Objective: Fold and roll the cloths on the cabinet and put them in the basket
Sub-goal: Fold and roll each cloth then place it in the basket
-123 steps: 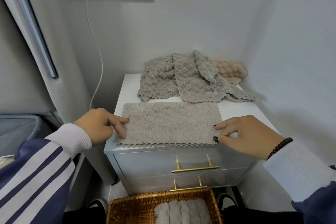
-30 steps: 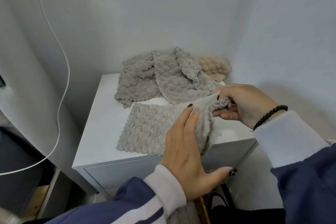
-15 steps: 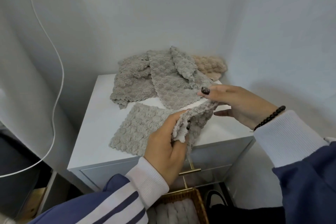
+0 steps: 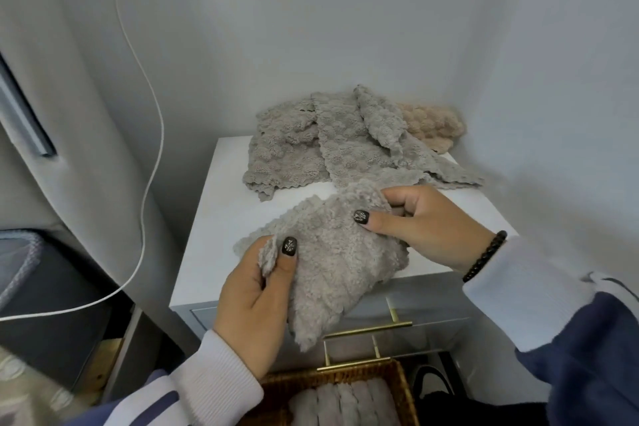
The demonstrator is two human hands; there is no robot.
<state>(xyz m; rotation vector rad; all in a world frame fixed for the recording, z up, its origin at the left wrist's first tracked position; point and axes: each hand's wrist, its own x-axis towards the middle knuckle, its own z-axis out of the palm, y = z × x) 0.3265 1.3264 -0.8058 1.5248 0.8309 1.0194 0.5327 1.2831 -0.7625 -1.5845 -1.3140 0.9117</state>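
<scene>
Once lifted off the top of the cabinet [image 4: 221, 204], hangs in the air before the front edge as a thick, loose bundle: so with the grey cloth [image 4: 339, 252] now. On the far left, only a white cable [image 4: 152, 114] down the wall, not part of the work. Next, the left hand [image 4: 256, 301]: clamped on the lower left end of the cloth, thumb on top with a small flap under it, fingers curled behind. In the middle, several layers wound over each other, the lower tip dangling in front of the drawer handle [image 4: 370, 325]. To the right, the right hand [image 4: 425, 228]: pinches the upper end, thumb pressed on the outer layer, fingers curled around the back.

Half a second ago: the left part of the cloth flat on the cabinet, only the right end raised and turned between the hands. One second ago: more of it flat, the left hand open against the raised end. Four seconds ago: spread as a long folded strip near the front edge, one hand at each end.

For the task, as a judgement: folding finished, rolling nearly finished, but loose and probably in need of tightening before going down. Directly below, the basket [image 4: 345, 379], with some rolled cloths [image 4: 345, 405] side by side in it already. At the back of the cabinet, a pile of grey cloths [image 4: 311, 149] and, at the far right, one beige cloth [image 4: 432, 124], not yet folded.
</scene>
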